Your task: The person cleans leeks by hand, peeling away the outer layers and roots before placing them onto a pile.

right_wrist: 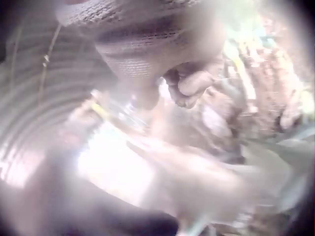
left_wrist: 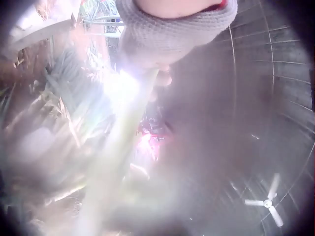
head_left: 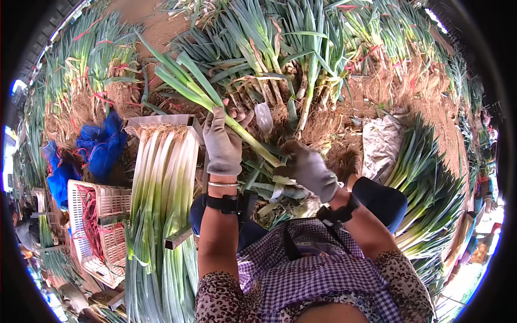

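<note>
My gloved left hand (head_left: 222, 148) holds a leek (head_left: 188, 89) around its pale stem. The leek slants across in the head view, with green leaves to the upper left and its lower end to the right. My gloved right hand (head_left: 312, 172) has its curled fingers at that lower end, hiding the tip. In the left wrist view the leek's stem (left_wrist: 106, 172) runs blurred and overexposed below the glove. Curled fingertips (right_wrist: 194, 83) show in the right wrist view, above a blurred pale strip. Beside my left arm, cleaned leeks (head_left: 164, 183) lie side by side in a metal frame (head_left: 161, 119).
Rooted leek bundles (head_left: 258, 48) stand ahead on the soil. More leeks (head_left: 425, 183) are heaped at the right, near a pale sack (head_left: 379, 142). To the left sit a plastic crate (head_left: 110, 253) with red ties and blue netting (head_left: 102, 145). Leaf scraps lie between my knees.
</note>
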A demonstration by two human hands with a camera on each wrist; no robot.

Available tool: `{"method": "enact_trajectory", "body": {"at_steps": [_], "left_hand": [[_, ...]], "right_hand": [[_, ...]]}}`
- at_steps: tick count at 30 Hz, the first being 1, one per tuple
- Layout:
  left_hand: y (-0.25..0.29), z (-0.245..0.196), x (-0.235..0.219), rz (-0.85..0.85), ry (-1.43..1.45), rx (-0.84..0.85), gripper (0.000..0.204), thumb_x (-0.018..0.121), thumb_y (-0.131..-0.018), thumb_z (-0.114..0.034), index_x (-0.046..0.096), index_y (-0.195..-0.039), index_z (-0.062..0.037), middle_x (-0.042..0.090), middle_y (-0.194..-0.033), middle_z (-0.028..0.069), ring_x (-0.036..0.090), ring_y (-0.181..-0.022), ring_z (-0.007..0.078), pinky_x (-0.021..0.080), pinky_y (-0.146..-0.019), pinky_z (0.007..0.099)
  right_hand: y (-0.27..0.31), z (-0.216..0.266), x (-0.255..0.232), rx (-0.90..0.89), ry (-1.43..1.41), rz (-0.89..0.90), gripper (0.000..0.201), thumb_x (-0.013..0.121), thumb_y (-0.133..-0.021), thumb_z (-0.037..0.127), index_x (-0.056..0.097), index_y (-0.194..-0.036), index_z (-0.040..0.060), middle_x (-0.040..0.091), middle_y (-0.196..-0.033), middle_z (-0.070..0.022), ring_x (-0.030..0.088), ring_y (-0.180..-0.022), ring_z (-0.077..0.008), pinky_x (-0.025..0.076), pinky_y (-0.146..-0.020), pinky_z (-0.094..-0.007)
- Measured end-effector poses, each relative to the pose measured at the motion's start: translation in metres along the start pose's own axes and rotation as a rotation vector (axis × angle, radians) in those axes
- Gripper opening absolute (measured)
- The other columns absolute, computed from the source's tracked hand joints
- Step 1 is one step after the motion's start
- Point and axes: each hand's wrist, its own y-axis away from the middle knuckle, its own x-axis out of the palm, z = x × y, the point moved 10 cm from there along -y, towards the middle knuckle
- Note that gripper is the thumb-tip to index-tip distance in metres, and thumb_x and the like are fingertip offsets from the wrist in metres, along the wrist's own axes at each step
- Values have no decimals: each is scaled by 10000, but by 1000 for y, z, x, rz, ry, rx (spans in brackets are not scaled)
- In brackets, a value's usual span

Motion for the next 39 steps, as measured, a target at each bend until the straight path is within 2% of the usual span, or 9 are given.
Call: {"method": "enact_trajectory", "body": {"at_steps": [1,3,6,18,22,25,28,31,39], "left_hand": [[0,-1,-1,-10,22,9,319,519,-983,-299,533,-1141,-22,525,-821,24,568,-788,163,499,-934,501],[-3,-4,-7,-16,35,27,320,542,-971,-302,538,-1140,-30,530,-822,20,575,-788,169,491,-940,505],[-7,-7,-13,-22,72,46,304,561,-962,-289,542,-1130,-36,533,-816,19,579,-784,174,481,-947,516],[-6,-9,-22,-143,90,58,169,535,-974,-209,541,-1003,-43,544,-771,40,586,-758,190,488,-951,537],[-6,-22,-39,-249,120,106,124,576,-949,-154,507,-959,-52,545,-767,53,596,-709,202,546,-863,534],[-5,-26,-43,-277,117,86,135,578,-951,-166,507,-954,-51,541,-757,52,595,-700,201,547,-860,533],[-7,-19,-28,-176,95,107,164,572,-957,-197,506,-960,-46,553,-773,62,610,-723,210,549,-859,524],[-7,-11,-20,-155,86,85,182,546,-971,-216,508,-968,-37,570,-802,71,626,-747,220,553,-854,512],[-2,45,-31,-236,54,-182,169,489,-980,-129,519,-1091,-4,530,-837,73,555,-748,185,544,-840,432]], "right_hand": [[-5,16,5,-176,63,-91,444,791,-734,311,602,-1048,61,652,-946,-142,652,-847,-316,526,-759,-392],[-17,3,15,-77,10,-124,317,776,-744,155,599,-978,35,646,-869,-115,650,-761,-208,517,-672,-345],[-17,-2,17,-12,-173,-173,243,765,-730,87,594,-894,33,624,-828,-100,629,-757,-202,500,-665,-329],[-24,11,15,-163,-312,-261,227,734,-762,111,593,-909,12,586,-755,-92,609,-692,-202,488,-622,-331],[13,-40,19,300,-1322,-80,175,682,-834,127,584,-937,26,568,-766,-46,566,-672,-154,468,-609,-292],[50,-96,12,320,-668,-3,249,672,-884,226,593,-1017,32,526,-718,12,459,-592,-43,394,-535,-206],[55,-61,9,-72,-186,51,376,790,-764,148,619,-1089,62,641,-997,-33,605,-797,-110,500,-710,-259],[52,-60,39,61,-163,278,342,730,-823,296,646,-1058,62,666,-822,-91,648,-755,-196,512,-678,-312],[31,-24,21,8,-376,174,233,637,-885,222,658,-953,-1,618,-736,-59,540,-637,-151,440,-588,-307]]}}
